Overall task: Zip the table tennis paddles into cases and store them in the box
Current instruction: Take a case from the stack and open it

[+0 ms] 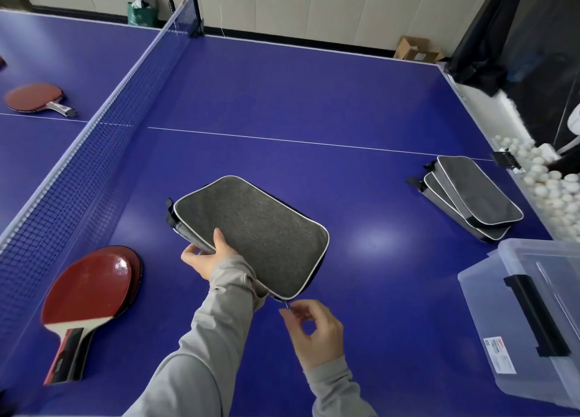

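A grey fabric paddle case [254, 228] with white piping is lifted off the blue table at centre. My left hand [207, 255] grips its near left edge, thumb on top. My right hand [314, 328] pinches the small zipper pull [287, 306] at the case's near corner. Two red paddles [88, 294] lie stacked at the near left, handles pointing toward me. Another red paddle [34, 98] lies beyond the net. Several more grey cases [474, 197] are stacked at the right. A clear plastic box [533, 319] stands at the near right corner.
The net [103, 134] crosses the table diagonally on the left. A tray of white balls [543, 184] hangs off the right table edge. A green bag [141, 13] and cardboard boxes [417, 50] sit on the floor by the far wall.
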Motion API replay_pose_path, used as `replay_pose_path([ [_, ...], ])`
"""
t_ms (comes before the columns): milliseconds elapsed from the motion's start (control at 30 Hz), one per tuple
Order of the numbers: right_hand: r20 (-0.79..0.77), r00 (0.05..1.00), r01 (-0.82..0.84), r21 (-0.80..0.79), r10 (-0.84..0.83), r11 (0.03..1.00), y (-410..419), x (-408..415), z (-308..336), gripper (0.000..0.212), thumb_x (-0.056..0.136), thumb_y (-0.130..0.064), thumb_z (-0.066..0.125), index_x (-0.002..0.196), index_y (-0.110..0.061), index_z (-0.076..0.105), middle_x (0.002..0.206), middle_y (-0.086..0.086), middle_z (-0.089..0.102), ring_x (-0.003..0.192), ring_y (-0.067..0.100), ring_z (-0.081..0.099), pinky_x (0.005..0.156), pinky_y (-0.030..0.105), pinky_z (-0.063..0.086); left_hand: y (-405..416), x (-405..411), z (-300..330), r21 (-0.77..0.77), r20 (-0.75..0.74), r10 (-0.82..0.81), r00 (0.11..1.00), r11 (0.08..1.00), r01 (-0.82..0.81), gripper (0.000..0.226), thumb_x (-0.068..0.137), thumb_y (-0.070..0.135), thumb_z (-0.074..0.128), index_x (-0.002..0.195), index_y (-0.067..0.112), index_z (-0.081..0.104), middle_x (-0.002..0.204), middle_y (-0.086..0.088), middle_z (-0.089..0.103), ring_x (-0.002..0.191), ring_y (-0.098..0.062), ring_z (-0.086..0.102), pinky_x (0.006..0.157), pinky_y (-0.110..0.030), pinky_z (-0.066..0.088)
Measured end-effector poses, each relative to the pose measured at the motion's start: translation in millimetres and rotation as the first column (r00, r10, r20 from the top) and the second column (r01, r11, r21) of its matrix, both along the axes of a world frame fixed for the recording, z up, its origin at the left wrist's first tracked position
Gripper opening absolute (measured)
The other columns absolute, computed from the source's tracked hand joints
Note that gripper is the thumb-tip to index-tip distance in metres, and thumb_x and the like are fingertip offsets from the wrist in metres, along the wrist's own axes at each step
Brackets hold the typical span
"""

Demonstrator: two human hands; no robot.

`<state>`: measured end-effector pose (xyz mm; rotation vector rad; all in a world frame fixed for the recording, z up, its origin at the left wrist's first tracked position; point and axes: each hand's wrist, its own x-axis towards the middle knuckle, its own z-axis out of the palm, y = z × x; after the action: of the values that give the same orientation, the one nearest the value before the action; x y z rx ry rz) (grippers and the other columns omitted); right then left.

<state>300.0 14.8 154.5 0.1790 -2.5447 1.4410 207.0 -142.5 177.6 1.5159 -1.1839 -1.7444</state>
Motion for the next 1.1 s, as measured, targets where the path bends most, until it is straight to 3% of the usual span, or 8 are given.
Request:
replay_pose_path([
  [200,0.091,0.936,0.35,-0.163,-0.339,0.922,59.1,-49.8,8.5,0.013,0.083,-0.004,0.065,0.088,-0.017,0.063,0.077,-0.001,0.062,0.068,-0.006,0.054,0.059,0.005,0.04,-17.4,23.1,-12.8,-0.069,-0.108,-0.355,0.929,0.935,0.349,0.035,0.079,0.024,0.074,0.1,0.02,0.045,0.069,0.002,0.062,0.053,-0.009,0.058,0.056,-0.021,0.048],
  [367,0.6,0.799,0.182,-0.295,0.034,0.938,76.4,-83.7,4.0,0.013,0.093,-0.012,0.052,0.102,-0.013,0.062,0.09,0.0,0.064,0.08,0.011,0.061,0.071,0.024,0.049,-19.3,31.8,-30.2,-0.047,-0.104,-0.594,0.798,0.804,0.593,0.035,0.077,0.026,0.075,0.103,0.015,0.054,0.058,0.005,0.069,0.048,-0.007,0.062,0.051,-0.023,0.052],
  [433,0.669,0.723,0.118,-0.364,0.171,0.924,71.4,-80.9,0.7,0.013,0.094,-0.014,0.05,0.095,-0.011,0.063,0.081,-0.004,0.066,0.07,0.002,0.063,0.066,0.018,0.05,-17.5,31.9,-35.8,-0.018,-0.105,-0.628,0.771,0.776,0.63,0.036,0.077,0.027,0.075,0.104,0.013,0.055,0.057,0.004,0.069,0.05,-0.01,0.062,0.055,-0.025,0.052],
  [533,0.642,0.735,0.116,-0.434,0.217,0.893,64.2,-73.4,-3.0,0.012,0.092,-0.005,0.05,0.091,-0.009,0.061,0.08,0.0,0.066,0.071,0.005,0.063,0.07,0.016,0.049,-14.7,30.7,-38.2,0.01,-0.06,-0.656,0.753,0.754,0.657,0.043,0.077,0.03,0.075,0.11,0.012,0.055,0.065,0.004,0.071,0.057,-0.011,0.065,0.06,-0.028,0.053],
  [633,0.597,0.78,0.133,-0.451,0.188,0.882,59.8,-68.9,3.1,0.011,0.09,-0.001,0.053,0.089,-0.011,0.058,0.083,0.007,0.061,0.076,0.015,0.057,0.073,0.021,0.048,-8.5,27.1,-35.3,-0.046,0.098,-0.705,0.702,0.702,0.711,0.07,0.076,0.033,0.075,0.133,0.016,0.039,0.116,-0.005,0.061,0.102,-0.023,0.061,0.091,-0.04,0.049],
  [733,0.473,0.875,0.071,-0.342,0.106,0.937,53.0,-62.1,15.3,0.017,0.086,-0.001,0.059,0.089,-0.017,0.053,0.083,0.001,0.063,0.072,0.002,0.06,0.068,0.011,0.047,9.7,29.5,-20.3,-0.158,0.225,-0.741,0.632,0.613,0.774,0.083,0.079,0.031,0.072,0.145,0.014,0.024,0.146,-0.007,0.033,0.132,-0.026,0.038,0.111,-0.045,0.032],
  [900,0.305,0.951,-0.019,-0.125,0.057,0.992,37.3,-39.7,28.3,0.027,0.083,-0.016,0.067,0.088,-0.038,0.051,0.084,-0.025,0.067,0.077,-0.008,0.062,0.062,0.005,0.045,64.6,40.3,14.2,-0.012,-0.035,-0.897,0.44,0.44,0.898,0.064,0.087,0.035,0.061,0.142,0.027,0.031,0.131,0.012,0.037,0.123,-0.008,0.037,0.107,-0.032,0.032],
  [1100,0.283,0.952,-0.111,-0.023,0.113,0.994,25.7,-23.3,33.2,0.025,0.093,-0.026,0.051,0.098,-0.05,0.05,0.092,-0.021,0.067,0.087,0.0,0.063,0.072,0.026,0.053,74.3,47.0,21.1,0.094,-0.057,-0.874,0.482,0.476,0.874,0.057,0.087,0.037,0.06,0.139,0.032,0.036,0.125,0.012,0.046,0.113,-0.011,0.048,0.104,-0.049,0.041],
])
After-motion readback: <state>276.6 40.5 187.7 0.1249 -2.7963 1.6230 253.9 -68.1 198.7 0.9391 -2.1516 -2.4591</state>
